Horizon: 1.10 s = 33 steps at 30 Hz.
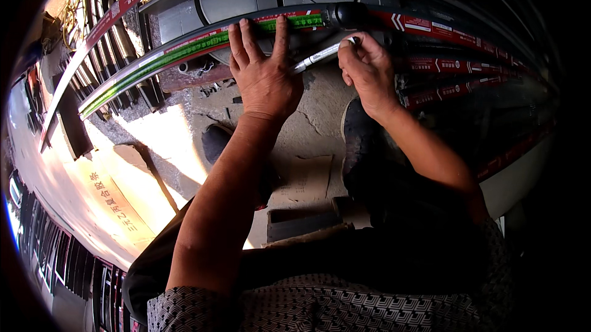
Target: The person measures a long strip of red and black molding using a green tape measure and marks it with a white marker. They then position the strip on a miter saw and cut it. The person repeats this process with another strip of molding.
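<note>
A long curved strip (203,46) with a green and red label runs across the upper part of the view. My left hand (265,79) lies over it with fingers spread, the fingertips resting on the label. In my right hand (372,70) a slim silver marker pen (317,58) is pinched near its upper right end. Its lower left end reaches the side of my left hand, where the thumb is hidden, so contact there is unclear. Just above my right hand, a dark rounded block (351,15) sits at the right end of the green label.
Red-labelled strips (449,64) fan out at the right. Another red strip (92,42) curves along the left, near stacked metal bars (123,55). Printed cardboard (117,190) lies lower left in bright light. Dark shoes (215,142) stand on the concrete floor (308,110), which holds small scraps.
</note>
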Available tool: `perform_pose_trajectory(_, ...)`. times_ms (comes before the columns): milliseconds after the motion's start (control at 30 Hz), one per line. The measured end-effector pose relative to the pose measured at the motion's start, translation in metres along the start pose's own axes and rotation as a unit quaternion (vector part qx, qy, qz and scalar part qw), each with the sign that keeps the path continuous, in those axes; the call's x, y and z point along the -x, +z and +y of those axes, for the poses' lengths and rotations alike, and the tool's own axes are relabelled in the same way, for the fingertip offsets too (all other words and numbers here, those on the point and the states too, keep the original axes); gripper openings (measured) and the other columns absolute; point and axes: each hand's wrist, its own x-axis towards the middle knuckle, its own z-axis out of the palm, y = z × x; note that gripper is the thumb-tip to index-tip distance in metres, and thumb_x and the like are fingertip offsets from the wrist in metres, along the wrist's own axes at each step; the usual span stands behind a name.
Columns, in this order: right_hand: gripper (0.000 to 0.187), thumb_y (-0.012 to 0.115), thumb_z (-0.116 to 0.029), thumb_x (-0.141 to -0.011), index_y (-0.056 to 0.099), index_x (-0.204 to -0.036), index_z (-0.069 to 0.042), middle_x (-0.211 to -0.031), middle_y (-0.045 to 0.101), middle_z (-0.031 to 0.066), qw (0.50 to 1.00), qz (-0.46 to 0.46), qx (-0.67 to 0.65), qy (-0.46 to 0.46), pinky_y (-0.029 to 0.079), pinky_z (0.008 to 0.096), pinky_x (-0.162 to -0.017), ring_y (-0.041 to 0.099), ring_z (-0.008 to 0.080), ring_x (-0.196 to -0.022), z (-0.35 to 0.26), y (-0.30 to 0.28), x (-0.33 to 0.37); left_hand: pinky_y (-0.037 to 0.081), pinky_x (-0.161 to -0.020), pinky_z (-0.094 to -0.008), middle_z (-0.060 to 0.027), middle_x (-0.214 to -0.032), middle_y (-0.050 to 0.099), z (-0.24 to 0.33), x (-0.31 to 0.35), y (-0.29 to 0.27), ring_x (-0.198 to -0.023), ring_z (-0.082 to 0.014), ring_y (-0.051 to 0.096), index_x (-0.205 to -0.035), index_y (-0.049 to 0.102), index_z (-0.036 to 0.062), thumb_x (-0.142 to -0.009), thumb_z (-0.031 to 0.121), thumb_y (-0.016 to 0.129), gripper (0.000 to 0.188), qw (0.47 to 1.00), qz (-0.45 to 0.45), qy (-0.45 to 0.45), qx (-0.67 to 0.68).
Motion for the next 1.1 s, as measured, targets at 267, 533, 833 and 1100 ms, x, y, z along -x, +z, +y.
perform_pose_trajectory(267,0.006,0.068,-0.012,-0.100,0.065,-0.100,-0.007,-0.073,0.056,-0.0084,0.999,-0.038,-0.007,0.027,0.037,0.0187,-0.053,0.048,-0.0017,-0.063,-0.010,0.008,0.003,0.025,-0.120,-0.0628,-0.0324,-0.163,0.020,0.000,0.001,-0.001,-0.153,-0.0552,0.014,-0.162,0.035,0.0313,-0.079,0.022,0.072,0.091,1.000,-0.011,-0.009,0.007)
perform_pose_trajectory(533,0.012,0.069,-0.014,-0.101,0.067,-0.103,-0.003,-0.073,0.059,-0.0066,0.994,-0.095,0.049,-0.004,0.039,0.0184,-0.056,0.051,-0.0008,-0.065,-0.016,0.019,0.005,0.025,-0.117,-0.0642,-0.0327,-0.163,0.019,0.000,0.000,0.000,-0.153,-0.0551,0.013,-0.162,0.036,0.0302,-0.080,0.019,0.068,0.088,1.000,-0.004,-0.007,0.021)
perform_pose_trajectory(833,0.008,0.070,-0.011,-0.099,0.069,-0.101,-0.003,-0.076,0.066,-0.0044,0.961,-0.062,0.136,-0.230,0.049,0.0184,-0.063,0.062,0.0011,-0.070,-0.066,0.019,-0.027,0.024,-0.118,-0.0640,-0.0327,-0.164,0.018,0.001,0.001,-0.003,-0.153,-0.0551,0.012,-0.162,0.035,0.0299,-0.079,0.018,0.068,0.091,1.000,-0.012,-0.013,0.022)
perform_pose_trajectory(1100,0.007,0.070,-0.004,-0.094,0.065,-0.098,-0.001,-0.077,0.065,0.0002,0.935,-0.091,0.256,-0.230,0.050,0.0252,-0.062,0.059,0.0043,-0.070,-0.103,0.044,-0.060,0.025,-0.117,-0.0639,-0.0318,-0.164,0.018,0.001,0.001,-0.001,-0.153,-0.0545,0.013,-0.162,0.036,0.0299,-0.085,0.022,0.067,0.083,1.000,-0.013,-0.013,0.013)
